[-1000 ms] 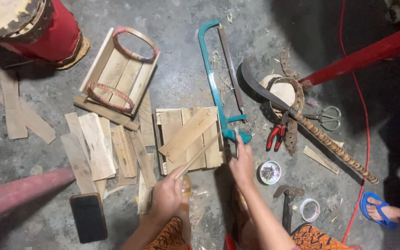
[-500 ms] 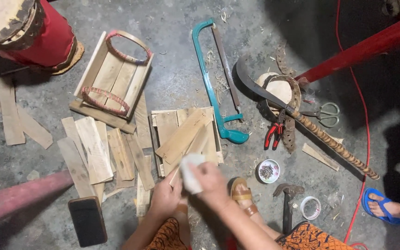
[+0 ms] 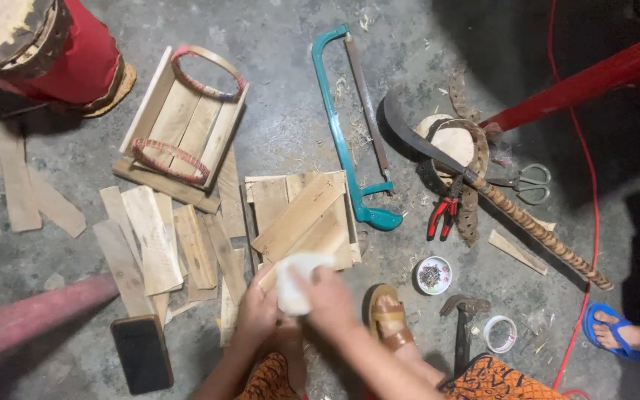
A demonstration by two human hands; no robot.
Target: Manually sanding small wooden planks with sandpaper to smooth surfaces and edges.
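- Hands meet low in the middle of the view, over the concrete floor [image 3: 275,111]: the left hand [image 3: 255,315] and the right hand [image 3: 329,300] both close their fingers on a small white block [image 3: 295,280], one from each side; motion blur hides the exact finger placing.
- White block sits at the near edge of a flat wooden slat panel [image 3: 301,215], over the end of a loose slat lying slantwise on it; whether it touches the wood cannot be told.
- Teal hacksaw [image 3: 350,141] lies on the floor just right of the panel, handle toward the person, free of both hands.
- Left of the panel, loose wooden slats [image 3: 157,244] lie spread out, and above them a small slatted crate [image 3: 183,126] with two woven loop handles.
- A dark phone [image 3: 141,353] lies face up near the left forearm.
- To the right: a sandalled foot [image 3: 388,317], a small bowl of nails [image 3: 433,275], a hammer [image 3: 464,326], a roll of tape [image 3: 499,333], red-handled pliers [image 3: 442,216], scissors [image 3: 527,183] and a long curved blade with a wrapped handle [image 3: 483,189].
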